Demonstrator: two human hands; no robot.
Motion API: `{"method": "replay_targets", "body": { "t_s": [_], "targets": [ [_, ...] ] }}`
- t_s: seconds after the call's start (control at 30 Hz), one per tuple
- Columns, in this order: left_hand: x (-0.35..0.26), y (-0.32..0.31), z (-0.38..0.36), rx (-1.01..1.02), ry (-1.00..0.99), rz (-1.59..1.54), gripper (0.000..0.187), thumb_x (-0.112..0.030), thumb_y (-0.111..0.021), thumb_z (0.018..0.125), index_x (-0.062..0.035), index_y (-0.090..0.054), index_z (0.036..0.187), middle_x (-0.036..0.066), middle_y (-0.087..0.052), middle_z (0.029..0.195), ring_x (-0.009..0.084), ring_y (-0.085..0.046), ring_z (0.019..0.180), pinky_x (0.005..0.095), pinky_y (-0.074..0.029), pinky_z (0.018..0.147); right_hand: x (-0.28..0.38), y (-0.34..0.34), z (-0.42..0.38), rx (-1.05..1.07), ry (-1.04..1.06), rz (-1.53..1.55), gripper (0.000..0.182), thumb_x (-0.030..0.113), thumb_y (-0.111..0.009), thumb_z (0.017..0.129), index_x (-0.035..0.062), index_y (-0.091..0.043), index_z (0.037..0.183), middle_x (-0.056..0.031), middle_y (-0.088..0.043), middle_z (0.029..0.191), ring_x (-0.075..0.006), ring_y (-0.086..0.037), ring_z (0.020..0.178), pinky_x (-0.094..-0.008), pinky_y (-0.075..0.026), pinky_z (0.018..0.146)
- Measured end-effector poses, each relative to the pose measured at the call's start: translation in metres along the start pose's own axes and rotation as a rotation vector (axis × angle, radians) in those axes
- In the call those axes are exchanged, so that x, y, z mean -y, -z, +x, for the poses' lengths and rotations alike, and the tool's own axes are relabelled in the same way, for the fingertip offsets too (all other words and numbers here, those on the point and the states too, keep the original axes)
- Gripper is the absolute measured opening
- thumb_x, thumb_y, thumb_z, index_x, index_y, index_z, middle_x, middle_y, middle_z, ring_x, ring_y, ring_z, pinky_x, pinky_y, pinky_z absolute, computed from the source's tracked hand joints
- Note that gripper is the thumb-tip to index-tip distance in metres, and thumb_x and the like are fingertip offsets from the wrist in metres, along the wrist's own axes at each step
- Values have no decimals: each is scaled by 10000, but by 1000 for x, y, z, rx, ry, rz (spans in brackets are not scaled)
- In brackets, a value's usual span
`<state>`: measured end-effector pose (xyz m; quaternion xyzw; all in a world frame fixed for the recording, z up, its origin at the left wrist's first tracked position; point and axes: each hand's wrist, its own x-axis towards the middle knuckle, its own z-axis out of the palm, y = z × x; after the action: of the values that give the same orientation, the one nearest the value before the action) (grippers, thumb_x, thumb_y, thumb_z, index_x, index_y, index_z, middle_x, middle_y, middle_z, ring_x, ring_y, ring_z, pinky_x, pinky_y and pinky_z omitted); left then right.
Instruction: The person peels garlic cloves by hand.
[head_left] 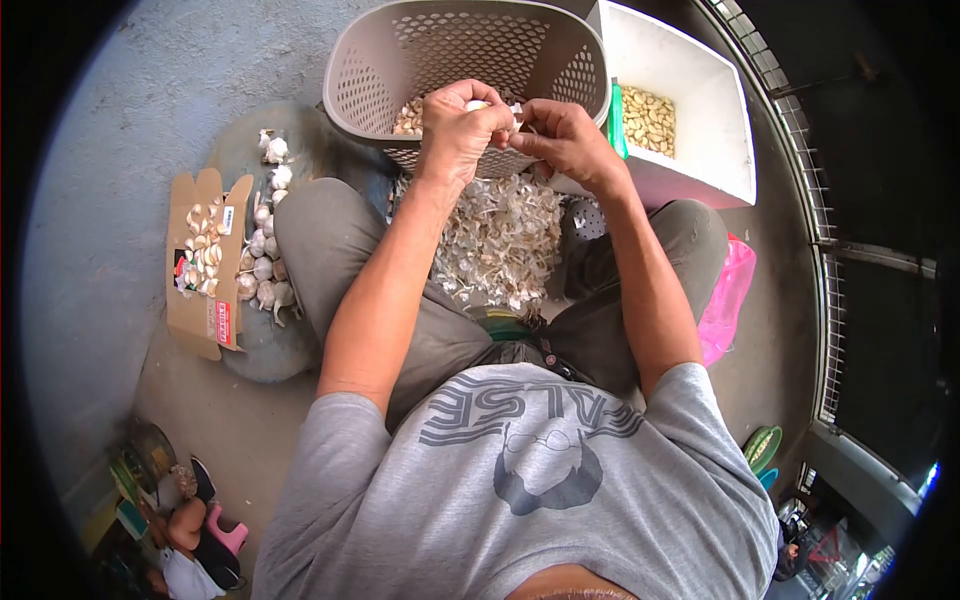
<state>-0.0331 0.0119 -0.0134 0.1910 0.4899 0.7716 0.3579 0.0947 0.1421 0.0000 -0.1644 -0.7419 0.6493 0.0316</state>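
Above the near rim of a brown plastic basket (pixel 350 130), both hands come together around a piece of white garlic (pixel 477 105). My left hand (pixel 460 135) is closed on it, fingers curled. My right hand (pixel 575 145) pinches at the same garlic from the other side, thumb and forefinger together. Whether it is a whole bulb or part of one is partly hidden by the fingers. Loose garlic cloves (pixel 408 118) lie inside the basket beneath the hands. Between my legs is a heap of papery garlic skins (pixel 495 240).
At left, whole garlic bulbs (pixel 263 268) lie beside a cardboard piece (pixel 190 320) with cloves on it. A white foam box (pixel 705 110) at right holds peeled cloves (pixel 648 120). A pink plastic bag (pixel 730 300) lies by my right knee. Another person (pixel 190 545) sits at lower left.
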Motion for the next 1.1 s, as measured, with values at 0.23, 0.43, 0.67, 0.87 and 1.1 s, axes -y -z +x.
{"method": "replay_targets", "body": {
  "t_s": [0.23,0.43,0.67,0.87,1.1],
  "targets": [
    [0,2,-1,3,34,-19,117,70,-710,753,21,-634,828,108,-681,712,146,-646,537,264,-540,484,8,-10,-6,-112,-8,65,203,197,-706,994,-5,-691,994,-14,-652,747,-60,-544,531,-234,-431,450],
    [-3,-5,-6,-33,29,-32,116,63,-712,759,34,-629,835,122,-681,731,163,-661,563,284,-563,483,-14,0,6,-210,23,470,119,135,-672,1003,19,-701,997,-44,-692,796,-61,-545,533,-224,-427,431],
    [-8,1,-8,-42,91,-77,110,14,-716,795,19,-643,877,111,-677,735,143,-631,555,267,-541,478,-1,22,3,-414,118,320,349,79,-651,999,2,-608,1337,-37,-685,794,-62,-527,533,-211,-403,461],
    [-8,-5,-9,-40,127,28,115,-14,-747,800,-5,-659,875,67,-663,710,110,-624,558,245,-500,454,3,18,2,-317,58,246,341,132,-612,1032,-8,-612,1344,-42,-675,811,-69,-516,555,-245,-410,488],
    [-12,2,-10,97,146,169,128,-84,-769,835,-42,-666,899,21,-660,717,79,-610,589,227,-470,496,19,15,-20,-38,-31,-216,311,252,-566,1075,-3,-684,1209,-20,-651,769,-70,-523,536,-243,-421,466]
  ]
}}
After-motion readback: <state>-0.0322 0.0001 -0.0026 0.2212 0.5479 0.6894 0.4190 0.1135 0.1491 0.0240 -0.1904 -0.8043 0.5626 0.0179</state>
